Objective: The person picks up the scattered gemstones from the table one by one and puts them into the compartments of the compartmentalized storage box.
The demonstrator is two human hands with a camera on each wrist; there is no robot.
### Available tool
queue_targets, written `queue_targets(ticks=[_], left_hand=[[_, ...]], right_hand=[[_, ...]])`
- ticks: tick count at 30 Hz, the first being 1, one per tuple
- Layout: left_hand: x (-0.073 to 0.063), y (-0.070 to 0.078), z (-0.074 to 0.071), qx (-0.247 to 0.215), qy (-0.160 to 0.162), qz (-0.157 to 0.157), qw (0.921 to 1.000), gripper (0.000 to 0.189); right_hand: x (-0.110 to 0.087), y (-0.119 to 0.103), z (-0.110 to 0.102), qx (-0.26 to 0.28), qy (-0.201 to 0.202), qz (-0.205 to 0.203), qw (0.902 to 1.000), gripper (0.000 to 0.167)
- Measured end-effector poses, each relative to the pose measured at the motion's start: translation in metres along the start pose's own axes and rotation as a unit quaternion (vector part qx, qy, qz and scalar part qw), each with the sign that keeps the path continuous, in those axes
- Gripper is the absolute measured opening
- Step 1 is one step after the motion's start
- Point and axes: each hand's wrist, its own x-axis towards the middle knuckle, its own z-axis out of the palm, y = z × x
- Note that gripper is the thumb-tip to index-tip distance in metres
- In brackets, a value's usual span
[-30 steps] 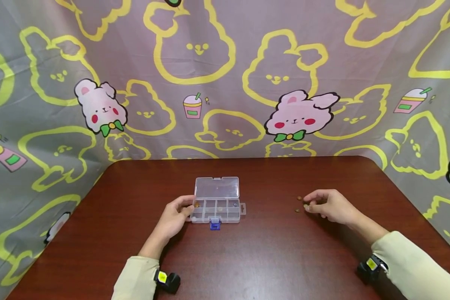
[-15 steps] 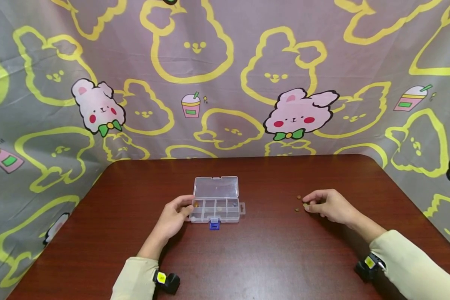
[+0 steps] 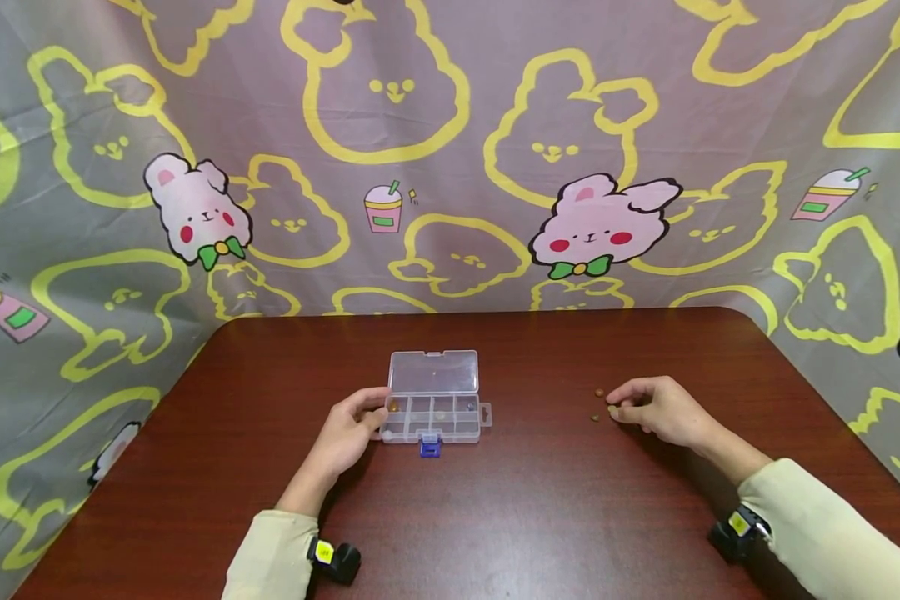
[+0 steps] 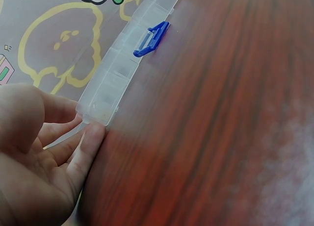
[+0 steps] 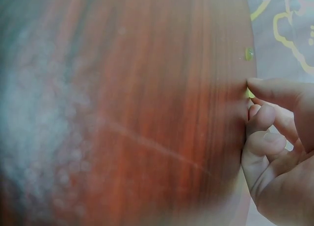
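A clear plastic compartment box [image 3: 456,437] lies on the table with its lid [image 3: 433,372] tipped back and a blue latch [image 3: 430,447] in front. My left hand [image 3: 345,429] grips the box's left end, thumb at the near corner, fingers behind in the left wrist view. Inside are an amber piece [image 3: 394,407], a bluish one [image 3: 471,407] and pale ones. Further right, my right hand [image 3: 663,410] pinches a small yellow-green bead [image 5: 251,94] between thumb and index finger, low at the tabletop. Beside those fingertips lie a brownish bead [image 3: 599,392] and a greenish bead [image 3: 595,418].
The dark red-brown wooden table [image 3: 517,517] reaches back to a grey curtain [image 3: 450,167] with yellow outlined cartoon figures. A hanging tab [image 3: 486,415] sticks out from the box's right end. Dark wrist cameras sit on both pale sleeves [image 3: 817,508].
The head view shifts slightly. Both hands, the box and the loose beads stay in place.
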Motion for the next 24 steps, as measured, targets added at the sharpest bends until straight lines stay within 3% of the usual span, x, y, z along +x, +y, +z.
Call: queue_targets(ticks=[17, 24], left_hand=[[0.0008, 0.0007, 0.0000, -0.001, -0.002, 0.004, 1.0000, 0.033], [0.0005, 0.0014, -0.0001, -0.004, -0.002, -0.001, 1.0000, 0.033]], right_hand=[[-0.0021, -0.0033, 0.0001, -0.017, 0.008, 0.017, 0.9997, 0.007], [-0.0032, -0.0058, -0.0018, 0.008, -0.005, 0.022, 0.9997, 0.008]])
